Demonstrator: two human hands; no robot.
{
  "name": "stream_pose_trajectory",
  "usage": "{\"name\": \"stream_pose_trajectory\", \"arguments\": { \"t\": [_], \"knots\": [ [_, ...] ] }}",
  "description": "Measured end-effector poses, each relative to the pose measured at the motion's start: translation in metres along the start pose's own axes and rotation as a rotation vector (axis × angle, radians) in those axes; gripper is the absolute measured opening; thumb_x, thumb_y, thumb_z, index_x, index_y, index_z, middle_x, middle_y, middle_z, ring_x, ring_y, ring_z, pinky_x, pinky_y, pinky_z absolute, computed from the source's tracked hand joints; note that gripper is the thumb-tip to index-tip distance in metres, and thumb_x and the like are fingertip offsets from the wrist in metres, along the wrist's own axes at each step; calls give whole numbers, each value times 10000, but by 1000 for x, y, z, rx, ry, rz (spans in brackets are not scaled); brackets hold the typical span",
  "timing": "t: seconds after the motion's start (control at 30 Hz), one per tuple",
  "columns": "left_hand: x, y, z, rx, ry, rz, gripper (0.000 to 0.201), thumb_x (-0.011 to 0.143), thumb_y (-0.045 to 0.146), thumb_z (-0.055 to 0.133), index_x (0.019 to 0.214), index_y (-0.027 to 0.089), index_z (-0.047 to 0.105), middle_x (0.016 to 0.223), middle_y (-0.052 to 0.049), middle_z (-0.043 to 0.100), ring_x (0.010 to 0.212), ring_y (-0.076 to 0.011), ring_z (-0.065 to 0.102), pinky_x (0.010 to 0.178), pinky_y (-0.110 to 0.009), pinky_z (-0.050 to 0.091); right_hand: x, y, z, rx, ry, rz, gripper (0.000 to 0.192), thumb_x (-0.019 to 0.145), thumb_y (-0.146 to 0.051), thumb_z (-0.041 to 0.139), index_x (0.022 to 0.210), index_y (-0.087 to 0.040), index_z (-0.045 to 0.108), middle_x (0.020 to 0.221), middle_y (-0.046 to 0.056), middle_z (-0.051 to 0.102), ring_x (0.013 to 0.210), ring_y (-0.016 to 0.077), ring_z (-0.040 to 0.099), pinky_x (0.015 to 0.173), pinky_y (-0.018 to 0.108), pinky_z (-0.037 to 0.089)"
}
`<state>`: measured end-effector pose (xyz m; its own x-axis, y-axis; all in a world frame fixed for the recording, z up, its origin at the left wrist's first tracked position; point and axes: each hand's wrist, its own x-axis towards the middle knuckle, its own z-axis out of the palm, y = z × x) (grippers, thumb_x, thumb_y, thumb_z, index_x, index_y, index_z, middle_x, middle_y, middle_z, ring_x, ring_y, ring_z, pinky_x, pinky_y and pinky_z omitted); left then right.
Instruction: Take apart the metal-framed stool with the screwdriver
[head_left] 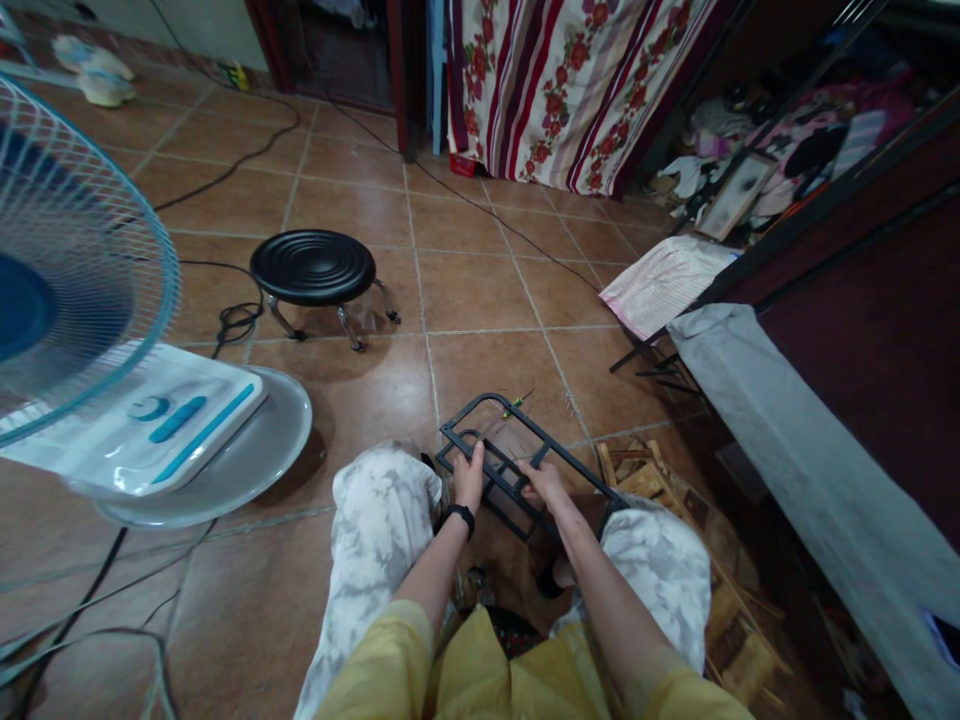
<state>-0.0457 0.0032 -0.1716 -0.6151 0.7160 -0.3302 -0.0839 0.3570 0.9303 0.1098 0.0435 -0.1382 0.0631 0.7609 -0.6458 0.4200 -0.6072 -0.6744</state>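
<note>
Between my knees, a dark metal frame [581, 462] of thin bars is held tilted above the tiled floor. My left hand [469, 478] is closed around a bar near its left side, with the thumb on top. My right hand [545, 487] grips a bar near the middle of the frame. Part of the frame's lower side is hidden by my hands and my right leg. Just beyond the frame, a small tool with a yellow-green handle [514, 406] lies on the floor.
A black round stool [313, 268] stands ahead to the left. The blue fan [82, 250] and its grey base [289, 425] fill the left side, with cables [97, 640] on the floor. Wooden slats [720, 600] and a cloth-covered bench [810, 440] are at the right.
</note>
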Motion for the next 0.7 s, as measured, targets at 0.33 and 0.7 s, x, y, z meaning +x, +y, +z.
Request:
{"name": "stream_pose_trajectory", "arguments": {
  "t": [0.33,0.7],
  "knots": [
    [-8,7,-5,-99,-52,6,454,747,514,599,1001,137,600,954,-96,656,950,-226,600,883,-347,434,-4,-2,1,43,39,-24,272,756,-401,644,745,-141,565,402,-69,437,334,85,452,377,198,495],
    [-7,7,-2,-211,-54,-6,414,738,429,640,1041,151,592,990,-107,663,953,-221,614,857,-340,460,-5,-4,-1,6,16,-7,244,775,-382,622,769,-151,545,432,-76,444,324,73,419,371,205,480]
  ]
}}
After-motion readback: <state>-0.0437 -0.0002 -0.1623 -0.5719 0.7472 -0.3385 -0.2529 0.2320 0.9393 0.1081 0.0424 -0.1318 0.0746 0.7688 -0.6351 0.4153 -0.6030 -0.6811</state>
